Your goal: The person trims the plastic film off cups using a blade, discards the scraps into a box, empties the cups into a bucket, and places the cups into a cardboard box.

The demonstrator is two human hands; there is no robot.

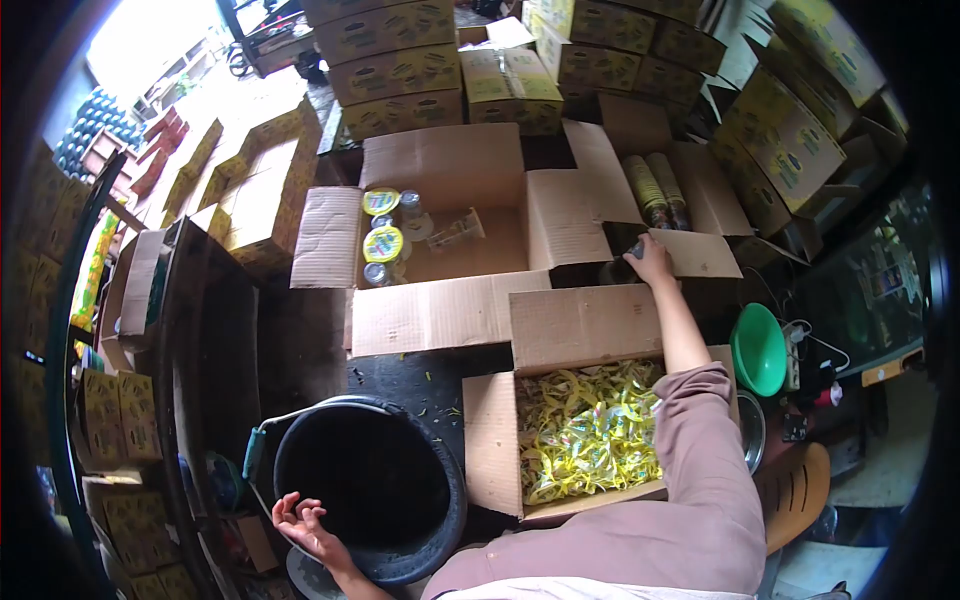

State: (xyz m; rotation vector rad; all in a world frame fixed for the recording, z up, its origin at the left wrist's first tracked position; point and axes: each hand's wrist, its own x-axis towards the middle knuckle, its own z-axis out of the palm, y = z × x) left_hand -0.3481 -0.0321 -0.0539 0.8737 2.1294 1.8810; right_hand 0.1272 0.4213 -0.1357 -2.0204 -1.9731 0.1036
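My right hand [652,261] reaches forward into the near side of an open carton [702,256]. Its fingers are closed around something dark whose kind I cannot make out. Two long stacks of cups [652,190] stand in the far part of that carton. Over the left rim of a large black bucket [452,470], my left hand [305,522] is held palm up, fingers apart and loosely curled, with nothing in it. Between my arms lies an open box [490,440] full of yellow-green wrapper strips [590,435].
Ahead, an open carton [440,310] holds clear cups [410,205] and yellow-lidded cups [382,243] along its left side. A green bowl [760,350] and a metal bowl [750,430] sit at the right. Stacked printed cartons [395,80] rise behind. A wooden chair back [797,495] is near my right side.
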